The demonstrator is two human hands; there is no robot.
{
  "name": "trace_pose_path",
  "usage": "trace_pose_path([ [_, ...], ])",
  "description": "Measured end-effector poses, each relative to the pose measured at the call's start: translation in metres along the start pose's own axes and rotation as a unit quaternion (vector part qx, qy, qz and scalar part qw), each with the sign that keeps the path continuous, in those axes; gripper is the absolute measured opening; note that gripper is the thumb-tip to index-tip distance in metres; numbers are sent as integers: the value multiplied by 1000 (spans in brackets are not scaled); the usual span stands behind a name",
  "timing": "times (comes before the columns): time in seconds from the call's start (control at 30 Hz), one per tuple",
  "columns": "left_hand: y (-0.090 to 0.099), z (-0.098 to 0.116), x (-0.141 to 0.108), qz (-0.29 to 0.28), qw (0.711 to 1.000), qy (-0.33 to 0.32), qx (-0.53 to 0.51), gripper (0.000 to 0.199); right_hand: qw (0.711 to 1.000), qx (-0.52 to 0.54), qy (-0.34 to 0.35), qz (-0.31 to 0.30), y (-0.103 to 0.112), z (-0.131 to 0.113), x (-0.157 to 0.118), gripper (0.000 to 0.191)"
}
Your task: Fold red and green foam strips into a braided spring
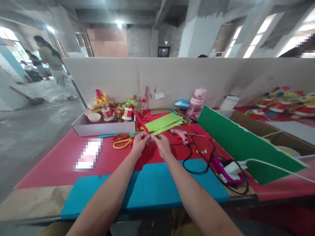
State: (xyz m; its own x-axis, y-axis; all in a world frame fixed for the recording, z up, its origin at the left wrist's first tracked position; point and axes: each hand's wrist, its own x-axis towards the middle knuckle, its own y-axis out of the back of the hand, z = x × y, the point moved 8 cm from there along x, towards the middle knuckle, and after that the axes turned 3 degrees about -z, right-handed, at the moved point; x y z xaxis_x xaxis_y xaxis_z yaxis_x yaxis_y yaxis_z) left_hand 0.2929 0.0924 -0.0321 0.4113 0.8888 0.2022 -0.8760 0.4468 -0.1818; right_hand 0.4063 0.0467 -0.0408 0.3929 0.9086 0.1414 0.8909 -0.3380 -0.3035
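Note:
My left hand [140, 143] is closed in a pinch at the near end of a red paper strip [141, 122], which slants up and away to the left. Beside it, my right hand [161, 143] pinches close to where a light green paper strip [169, 127] meets the red one. The fingertips nearly touch, and they hide how the two ends lie together. Behind the strips is a wider light green paper sheet [162, 122]. Yellow-handled scissors [122, 143] lie left of my left hand. A pink glue gun [180, 136] rests right of my right hand.
A white box [104, 128] at the left holds paper cups and colourful paper figures. Blue sheets [147, 186] cover the near edge. A purple power strip [227, 173] with cables and a green panel [246, 147] stand right. A pink bottle [197, 103] is at the back.

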Motion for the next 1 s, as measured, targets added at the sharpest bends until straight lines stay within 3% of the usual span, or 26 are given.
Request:
trace_pose_path([
  [0.2, -1, 1, 0, 4, 1000, -3, 24, 30, 999, -37, 29, -12, 0, -5, 0, 31],
  [0.47, -1, 2, 0, 27, 998, -17, 52, 28, 995, -74, 51, 40, 12, -11, 3, 38],
  [0.63, -1, 2, 0, 22, 998, -12, 49, 28, 987, -89, 64, 114, 42, -27, 11, 42],
  [0.77, -1, 4, 0, 14, 999, -15, 45, 28, 962, -106, 131, 216, 82, -51, 16, 45],
  [0.9, -4, 10, -2, 3, 999, -20, 33, 29, 945, 31, 154, 286, 109, -51, 17, 45],
  [1.0, -8, 13, -4, -12, 1000, -21, -1, 29, 961, 141, 62, 230, 88, -25, 20, 39],
])
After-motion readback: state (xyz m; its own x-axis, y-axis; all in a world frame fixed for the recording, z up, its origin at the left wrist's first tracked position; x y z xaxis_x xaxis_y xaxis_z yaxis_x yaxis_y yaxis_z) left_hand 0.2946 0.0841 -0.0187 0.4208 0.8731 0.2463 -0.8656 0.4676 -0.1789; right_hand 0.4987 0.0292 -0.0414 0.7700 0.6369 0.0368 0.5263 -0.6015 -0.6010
